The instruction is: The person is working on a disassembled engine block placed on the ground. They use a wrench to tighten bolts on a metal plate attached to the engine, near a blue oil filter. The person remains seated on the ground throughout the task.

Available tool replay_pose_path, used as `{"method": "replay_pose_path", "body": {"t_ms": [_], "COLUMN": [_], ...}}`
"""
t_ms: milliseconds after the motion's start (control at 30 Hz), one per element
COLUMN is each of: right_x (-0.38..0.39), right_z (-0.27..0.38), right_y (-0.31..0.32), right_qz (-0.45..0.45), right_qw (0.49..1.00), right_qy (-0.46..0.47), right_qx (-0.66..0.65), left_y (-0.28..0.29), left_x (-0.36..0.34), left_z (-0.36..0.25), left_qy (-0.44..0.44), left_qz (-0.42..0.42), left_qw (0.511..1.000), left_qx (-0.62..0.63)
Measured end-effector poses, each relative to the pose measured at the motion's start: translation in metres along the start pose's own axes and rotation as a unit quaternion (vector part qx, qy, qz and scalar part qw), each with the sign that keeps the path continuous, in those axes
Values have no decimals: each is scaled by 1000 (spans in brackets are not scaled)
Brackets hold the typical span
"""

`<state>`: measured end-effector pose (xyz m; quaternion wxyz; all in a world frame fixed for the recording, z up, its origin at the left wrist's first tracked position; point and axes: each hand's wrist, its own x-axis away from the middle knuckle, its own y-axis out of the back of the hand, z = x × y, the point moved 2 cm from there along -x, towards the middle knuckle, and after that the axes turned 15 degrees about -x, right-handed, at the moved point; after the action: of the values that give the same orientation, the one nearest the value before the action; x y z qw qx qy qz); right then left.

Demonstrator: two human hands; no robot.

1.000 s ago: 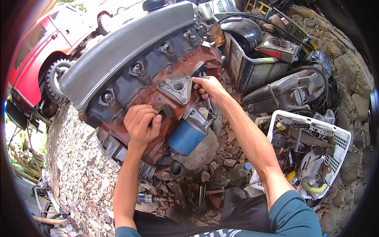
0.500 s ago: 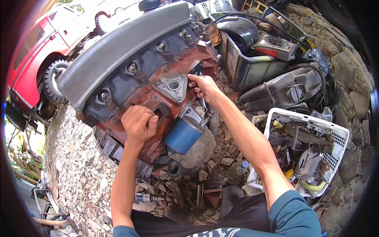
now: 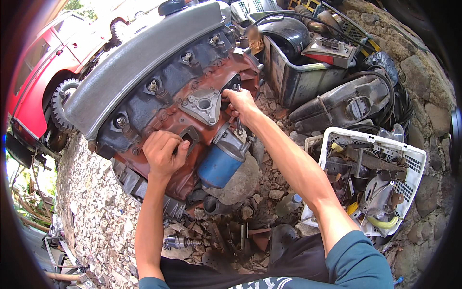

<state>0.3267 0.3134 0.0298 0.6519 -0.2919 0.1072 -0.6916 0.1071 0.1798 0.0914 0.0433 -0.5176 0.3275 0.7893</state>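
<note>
A red-painted engine block (image 3: 144, 153) with a dark cylinder head lies tilted before me. My right hand (image 3: 241, 106) is closed round a slim metal wrench (image 3: 239, 126), at the block's right side by a black plate. The wrench stands nearly upright, one end showing above my fingers and the other below, over the blue oil filter (image 3: 221, 166). Left of that hand, a grey triangular bolted cover (image 3: 203, 104) sits on the block. My left hand (image 3: 165, 153) rests against the block with curled fingers, beside a rectangular opening (image 3: 191, 138); its fingertips are hidden.
A long grey valve cover (image 3: 144, 62) tops the engine. To the right stand a black bin (image 3: 308, 82), a dark tank (image 3: 344, 103) and a white crate (image 3: 414, 168) of parts. Stones and loose metal parts lie below. A red vehicle (image 3: 38, 79) is at far left.
The view has shifted slightly, so the engine sits a little further left and lower. My right hand and the wrench have turned slightly; the left hand keeps its place on the block.
</note>
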Motion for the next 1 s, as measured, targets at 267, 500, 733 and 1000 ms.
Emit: {"method": "replay_pose_path", "body": {"t_ms": [267,500,733,1000], "right_x": [-2,-3,1,-4], "right_z": [-4,-5,-2,-2], "right_y": [0,3,7,8], "right_qz": [6,1,7,51], "right_qw": [1000,999,996,995], "right_qy": [-6,-34,-92,-86], "right_qx": [-4,-22,-1,18], "left_y": [-1,0,0,-2], "left_x": [0,0,-1,-2], "left_z": [0,0,-1,-2], "left_qy": [5,8,11,11], "left_qz": [7,10,13,16], "left_qw": [1000,1000,1000,1000], "left_qx": [-2,-4,-7,-12]}}
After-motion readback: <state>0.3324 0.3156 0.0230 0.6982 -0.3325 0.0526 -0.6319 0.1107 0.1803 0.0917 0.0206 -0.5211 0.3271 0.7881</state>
